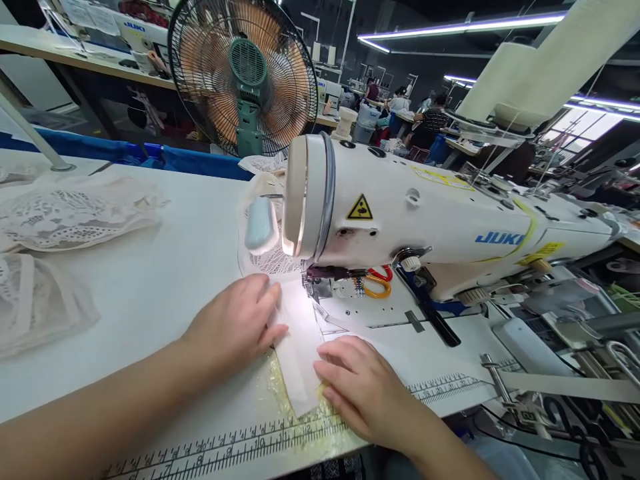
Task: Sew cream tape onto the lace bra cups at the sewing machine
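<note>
A white fabric strip (299,360) runs from the machine's lit needle area down to the table's front edge. My left hand (237,320) presses on its left side, fingers together and thumb over the cloth. Lower down, my right hand (363,387) holds the right edge between bent fingers and thumb. At the far end of the strip, the presser foot (313,287) of the white sewing machine (385,207) sits close beside the cloth; whether it clamps the cloth I cannot tell. White lace (283,260) lies behind the needle, partly hidden by the machine head.
Lace pieces (75,210) lie at the left. Orange-handled scissors (377,287) rest under the machine arm, near a black-handled tool (433,310). A printed ruler (240,450) follows the front edge. A large fan (247,73) stands behind; thread cones (500,80) rise at right.
</note>
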A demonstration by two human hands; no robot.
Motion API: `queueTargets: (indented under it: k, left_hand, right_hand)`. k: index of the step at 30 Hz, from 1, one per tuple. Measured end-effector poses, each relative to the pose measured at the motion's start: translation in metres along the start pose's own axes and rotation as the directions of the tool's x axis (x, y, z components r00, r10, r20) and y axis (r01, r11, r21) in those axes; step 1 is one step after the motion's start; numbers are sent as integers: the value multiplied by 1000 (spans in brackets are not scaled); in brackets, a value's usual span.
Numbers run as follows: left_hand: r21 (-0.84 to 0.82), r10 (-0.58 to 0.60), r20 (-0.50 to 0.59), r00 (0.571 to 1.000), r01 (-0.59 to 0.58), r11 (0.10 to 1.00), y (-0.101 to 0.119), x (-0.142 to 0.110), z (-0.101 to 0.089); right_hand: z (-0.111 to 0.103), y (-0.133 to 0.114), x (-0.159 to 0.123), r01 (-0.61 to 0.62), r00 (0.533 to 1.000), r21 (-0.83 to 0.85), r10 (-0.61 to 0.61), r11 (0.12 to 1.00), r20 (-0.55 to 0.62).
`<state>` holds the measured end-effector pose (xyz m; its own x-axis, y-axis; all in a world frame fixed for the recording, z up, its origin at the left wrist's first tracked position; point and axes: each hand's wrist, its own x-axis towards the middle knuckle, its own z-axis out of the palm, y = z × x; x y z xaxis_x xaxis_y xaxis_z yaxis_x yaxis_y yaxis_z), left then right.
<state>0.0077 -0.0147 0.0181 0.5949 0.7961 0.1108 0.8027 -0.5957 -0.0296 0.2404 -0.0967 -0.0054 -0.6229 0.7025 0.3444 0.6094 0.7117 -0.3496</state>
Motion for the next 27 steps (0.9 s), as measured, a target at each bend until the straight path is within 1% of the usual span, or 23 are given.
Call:
queueTargets:
  k: [2,4,7,10,13,15,18,22,24,27]
  left_hand:
    - [-21,154,-93,984,-156,987,9,-6,8]
    - [-8,262,-161,952,-266,964,17,-13,16]
    - [-1,324,-283,903,-338,941,28,-23,26]
    - [-52,394,-344,852,-436,898,35,-32,28]
    - [-111,493,-289,821,-540,834,37,-36,22]
    - [-144,524,-225,822,-559,816,36,-36,19]
    - [-201,523,-173,834,-550,811,31,-35,20]
    - [-268,493,-95,865,-500,824,23,-34,23]
    - [-269,498,-62,865,-495,826,20,-35,23]
    - [-236,514,-65,855,-514,825,17,-36,20]
  right_hand:
    - [1,0,0,-12,1000,-8,12,1000,-5]
    - [2,1,-1,-19,1000,-9,18,1000,-17]
    - [2,2,-2,-16,1000,3,16,1000,-26]
    - [2,2,-1,-16,999,21,17,1000,-31]
    - [2,3,0,-30,999,43,32,999,-44]
    - [3,3,0,-34,998,52,37,998,-58]
    - [3,4,-1,-29,996,45,33,999,-86]
    - [5,4,-2,-33,995,41,37,999,-96]
    - [5,4,-2,-37,995,43,41,998,-96]
    - [5,4,-2,-32,992,44,37,999,-120]
